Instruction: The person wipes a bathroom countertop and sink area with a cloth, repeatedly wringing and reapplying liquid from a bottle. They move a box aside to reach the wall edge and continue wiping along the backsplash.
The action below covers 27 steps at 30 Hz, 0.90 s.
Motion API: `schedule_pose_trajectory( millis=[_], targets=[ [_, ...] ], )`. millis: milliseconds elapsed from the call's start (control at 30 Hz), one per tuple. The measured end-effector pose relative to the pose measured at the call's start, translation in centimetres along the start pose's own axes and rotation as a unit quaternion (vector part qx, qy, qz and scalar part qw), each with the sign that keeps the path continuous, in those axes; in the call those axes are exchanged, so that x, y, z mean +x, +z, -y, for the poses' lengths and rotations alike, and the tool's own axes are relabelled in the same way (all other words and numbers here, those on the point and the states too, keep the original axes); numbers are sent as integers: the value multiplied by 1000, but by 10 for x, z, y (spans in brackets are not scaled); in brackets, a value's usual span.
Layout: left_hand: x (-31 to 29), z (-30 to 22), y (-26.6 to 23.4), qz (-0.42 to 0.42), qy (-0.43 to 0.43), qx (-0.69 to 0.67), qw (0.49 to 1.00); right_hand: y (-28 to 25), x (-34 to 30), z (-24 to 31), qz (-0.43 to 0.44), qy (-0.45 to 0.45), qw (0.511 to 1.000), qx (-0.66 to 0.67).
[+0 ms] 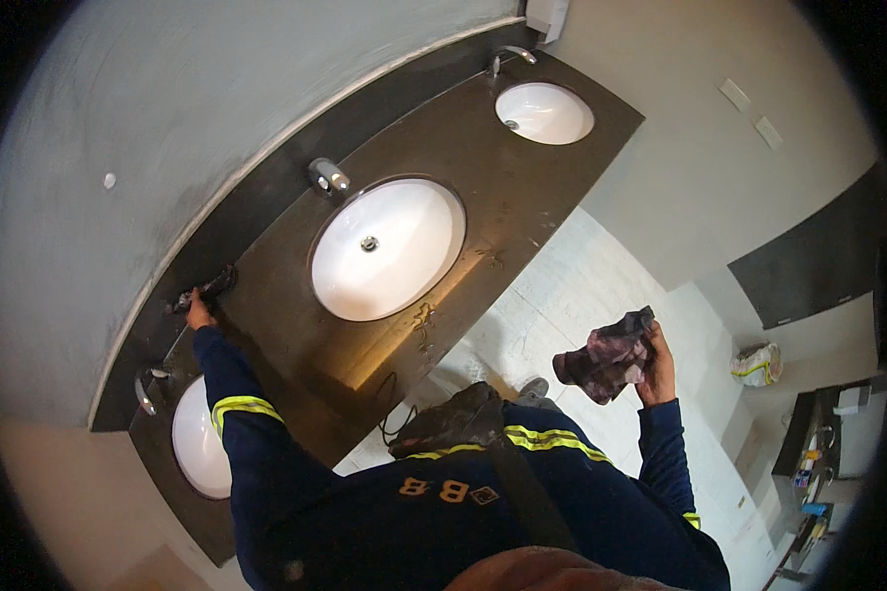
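Observation:
My left hand [199, 313] reaches out to the back edge of the dark counter [296, 340], between two basins. Its fingers are closed on a dark rag [222, 281], pressed low against the dark backsplash [266, 172]. Held out to my right, over the pale floor, my right hand [660, 369] grips a crumpled, blotchy purple-grey cloth [609, 357]. Nearest the left hand are the left basin [199, 443] with its chrome tap [146, 391] and the white middle basin [389, 246].
A chrome tap [329, 177] stands behind the middle basin; a third basin [545, 113] sits at the far end. Water drops [424, 320] lie near the counter's front edge. A white bag [756, 364] and shelves with items [808, 468] stand at right.

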<state>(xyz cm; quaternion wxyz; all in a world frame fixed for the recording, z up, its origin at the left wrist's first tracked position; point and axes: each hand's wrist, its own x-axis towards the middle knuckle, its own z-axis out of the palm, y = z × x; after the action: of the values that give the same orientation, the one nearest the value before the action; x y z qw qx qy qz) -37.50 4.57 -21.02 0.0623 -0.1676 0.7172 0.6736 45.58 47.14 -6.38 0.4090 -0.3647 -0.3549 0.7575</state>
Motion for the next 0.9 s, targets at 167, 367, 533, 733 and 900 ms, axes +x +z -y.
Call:
schedule_pose_trajectory(
  millis=[167,367,533,733,900],
  targets=[
    [-6,16,-10,-7,-9,-38,999,4,1,2,0,8,1000,-7],
    [-8,25,-30,187,-22,-123,974,3,6,4,29,11,1000,-7],
    [-114,29,-19,15,211,-34,977,13,6,8,44,-18,999,10],
    [-385,27,103,361,232,-42,902,37,2,18,130,-33,988,73],
    [-590,40,204,658,264,-51,703,47,11,18,210,-35,965,151]
  ],
)
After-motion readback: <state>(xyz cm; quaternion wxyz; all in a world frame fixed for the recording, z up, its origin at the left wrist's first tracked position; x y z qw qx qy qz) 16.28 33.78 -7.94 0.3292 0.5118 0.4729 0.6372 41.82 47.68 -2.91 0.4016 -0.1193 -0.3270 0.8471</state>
